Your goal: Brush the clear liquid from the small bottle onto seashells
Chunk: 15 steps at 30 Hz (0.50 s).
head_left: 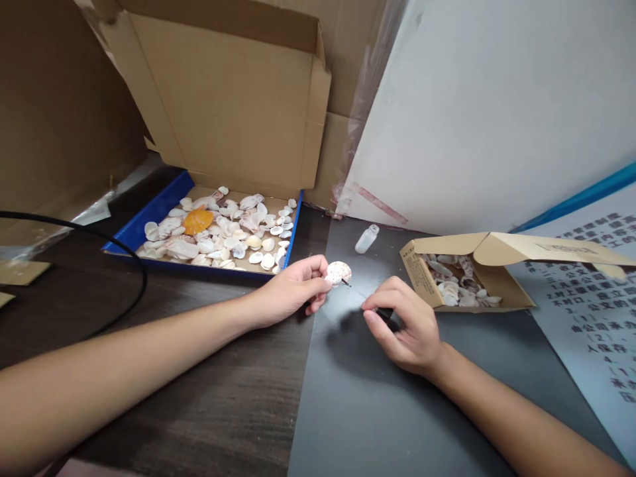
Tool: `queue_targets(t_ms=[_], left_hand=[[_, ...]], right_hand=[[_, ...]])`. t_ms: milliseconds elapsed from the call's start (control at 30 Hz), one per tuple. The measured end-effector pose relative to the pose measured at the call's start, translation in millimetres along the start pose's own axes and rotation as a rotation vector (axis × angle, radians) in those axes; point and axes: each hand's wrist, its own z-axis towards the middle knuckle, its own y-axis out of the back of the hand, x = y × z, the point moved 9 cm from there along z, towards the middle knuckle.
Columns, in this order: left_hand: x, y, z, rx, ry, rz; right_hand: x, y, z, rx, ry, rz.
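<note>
Left hand [302, 289]: fingers pinched on left edge of white fan-shaped shell with reddish-brown speckles [338, 272], held above tabletop [248, 391]. Broad face looked roughly toward camera; small dark sliver lay at its lower right edge. Right hand [408, 326]: fingertips drawn narrow, near shell but apart; could not tell if they gripped anything. Shell lay ahead and left of right fingertips, left hand nearer, touching.
</note>
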Motion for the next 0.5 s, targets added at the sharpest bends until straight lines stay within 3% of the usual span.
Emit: queue_targets(t_ms=[333,500], left_hand=[[0.8,0.5,0.8,0.002,-0.001,0.007],[0.6,0.2,0.5,0.0,0.002,0.001]], right_hand=[[-2.9,-7.5,-2.6,0.052,-0.003,-0.017],[-10.0,-4.2,-1.9,0.015,-0.059,-0.077]])
